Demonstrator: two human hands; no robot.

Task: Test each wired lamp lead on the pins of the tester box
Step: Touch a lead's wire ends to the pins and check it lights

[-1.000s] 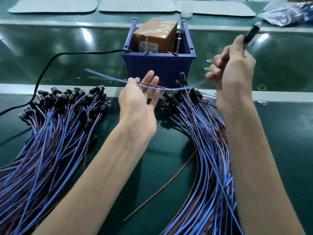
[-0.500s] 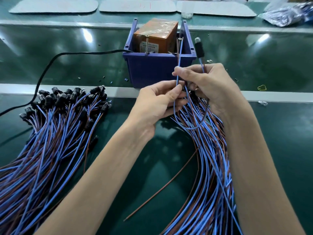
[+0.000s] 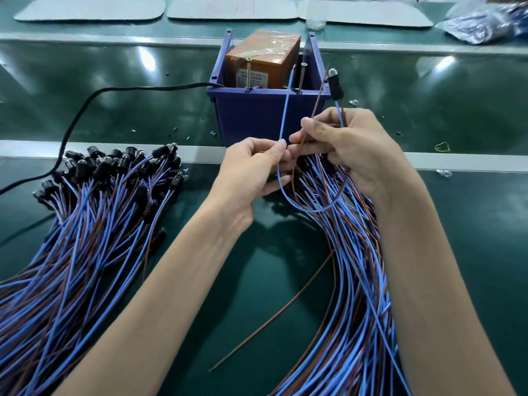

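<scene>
The tester box (image 3: 261, 60), orange and taped, sits inside a blue bin (image 3: 257, 115) with two upright screw pins, one (image 3: 248, 72) on the left and one (image 3: 302, 75) on the right. My left hand (image 3: 251, 170) pinches the blue wire (image 3: 286, 110) of one lamp lead; its tip reaches up near the right pin. My right hand (image 3: 351, 144) grips the same lead below its black lamp holder (image 3: 335, 84) and pinches the brown wire (image 3: 317, 101), which points up toward the bin's right corner. The lamp looks unlit.
A bundle of leads (image 3: 94, 212) lies at left, another bundle (image 3: 351, 267) under my right forearm. A loose brown wire (image 3: 274, 315) lies between them. A black cable (image 3: 85, 110) runs into the bin. Small bulbs and a yellow rubber band (image 3: 442, 147) are scattered at right.
A second ago my hands were apart, stretching the lead. They came together in front of the bin, and the blue and brown wire ends now stand up toward the pins.
</scene>
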